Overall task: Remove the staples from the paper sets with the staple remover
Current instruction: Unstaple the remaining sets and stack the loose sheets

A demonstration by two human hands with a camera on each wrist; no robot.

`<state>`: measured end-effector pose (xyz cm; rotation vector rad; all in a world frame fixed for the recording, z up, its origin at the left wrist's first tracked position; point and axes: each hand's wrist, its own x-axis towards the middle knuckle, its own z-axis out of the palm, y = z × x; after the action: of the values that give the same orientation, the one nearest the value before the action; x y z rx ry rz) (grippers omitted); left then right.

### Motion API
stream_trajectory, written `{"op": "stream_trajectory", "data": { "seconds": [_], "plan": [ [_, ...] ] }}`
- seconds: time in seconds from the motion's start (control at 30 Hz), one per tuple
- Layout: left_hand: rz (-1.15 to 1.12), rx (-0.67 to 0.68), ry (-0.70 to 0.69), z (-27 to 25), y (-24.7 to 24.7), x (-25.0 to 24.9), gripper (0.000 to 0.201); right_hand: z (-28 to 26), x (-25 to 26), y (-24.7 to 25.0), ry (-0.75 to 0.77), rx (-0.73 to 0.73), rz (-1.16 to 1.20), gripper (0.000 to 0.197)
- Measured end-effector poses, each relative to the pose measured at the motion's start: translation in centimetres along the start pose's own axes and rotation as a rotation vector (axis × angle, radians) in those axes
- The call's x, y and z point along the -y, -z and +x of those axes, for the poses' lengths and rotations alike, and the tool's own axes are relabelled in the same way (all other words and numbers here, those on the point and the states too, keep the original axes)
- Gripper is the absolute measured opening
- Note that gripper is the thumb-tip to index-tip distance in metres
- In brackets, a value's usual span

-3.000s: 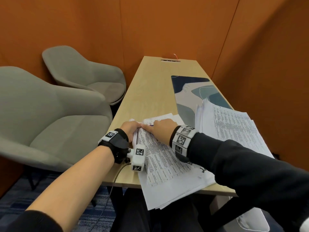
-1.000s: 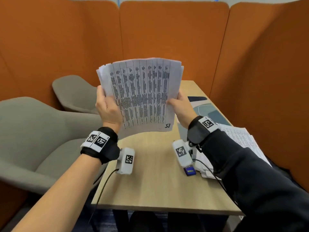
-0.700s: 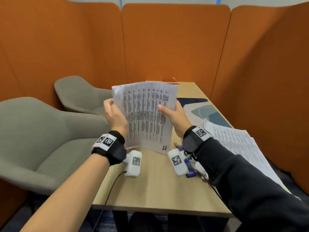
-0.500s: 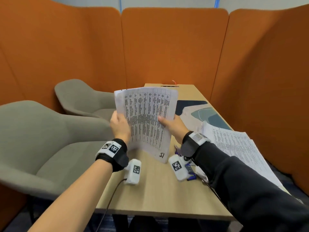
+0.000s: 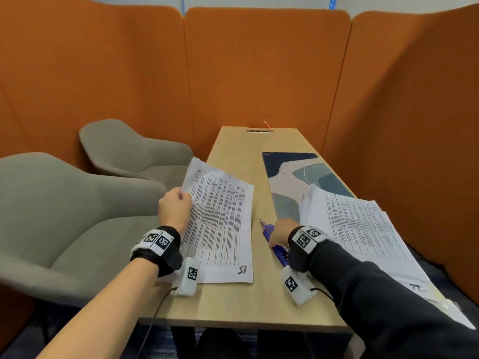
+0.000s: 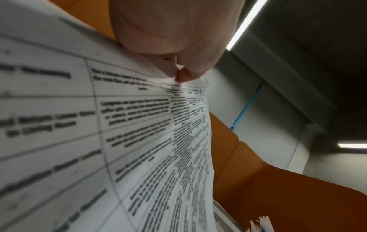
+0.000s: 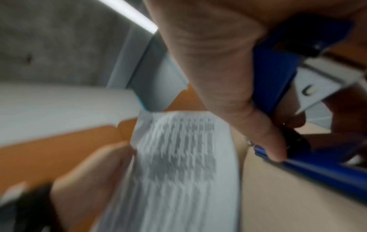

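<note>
A printed paper set (image 5: 220,224) lies on the wooden table (image 5: 233,307) at the left, its far left corner lifted. My left hand (image 5: 185,196) pinches its left edge; the left wrist view shows the thumb and a fingertip (image 6: 184,76) meeting on the sheet (image 6: 139,125). To its right, my right hand (image 5: 274,229) grips the blue staple remover (image 5: 268,230), which lies on the table. In the right wrist view, the thumb (image 7: 268,141) and curled fingers hold the blue tool (image 7: 274,70), with the paper set (image 7: 184,157) blurred beyond.
A larger loose stack of printed papers (image 5: 363,224) lies at the right, partly over a patterned desk mat (image 5: 293,172). Two grey chairs (image 5: 64,203) stand left of the table. Orange partition walls (image 5: 259,73) close in the back and right.
The paper set, held upright in both hands, came down flat onto the table. My right hand let go of it and closed on the staple remover. The left hand kept its hold.
</note>
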<state>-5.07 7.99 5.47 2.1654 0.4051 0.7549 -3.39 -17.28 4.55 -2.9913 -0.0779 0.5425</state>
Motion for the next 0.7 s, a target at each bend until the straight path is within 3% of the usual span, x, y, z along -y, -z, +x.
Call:
{"op": "stream_trajectory", "data": {
  "seconds": [0.1, 0.2, 0.33, 0.5, 0.57, 0.7],
  "plan": [
    [-0.042, 0.048, 0.005, -0.7, 0.0, -0.1, 0.032, -0.1, -0.8, 1.0, -0.02, -0.061, 0.236, 0.036],
    [-0.082, 0.093, -0.041, -0.9, 0.1, 0.0, 0.027, -0.1, -1.8, 2.3, 0.017, -0.213, 0.576, 0.029],
    [-0.152, 0.181, -0.145, -1.3, 0.0, -1.2, 0.027, -0.9, -2.2, 5.8, 0.115, -0.654, 0.926, 0.049],
    [-0.214, 0.238, -0.327, -2.2, -0.1, -5.5, 0.036, -2.6, 0.3, 11.0, 0.361, -1.07, 1.269, 0.021],
    [-0.195, 0.236, -0.383, -2.7, -0.1, -7.5, 0.038, -2.6, 1.3, 11.6, 0.398, -1.092, 1.275, 0.022],
    [-0.162, 0.224, -0.455, -3.6, -0.4, -9.9, 0.04, -2.1, 2.3, 11.2, 0.462, -0.991, 1.201, 0.026]
  ]
}}
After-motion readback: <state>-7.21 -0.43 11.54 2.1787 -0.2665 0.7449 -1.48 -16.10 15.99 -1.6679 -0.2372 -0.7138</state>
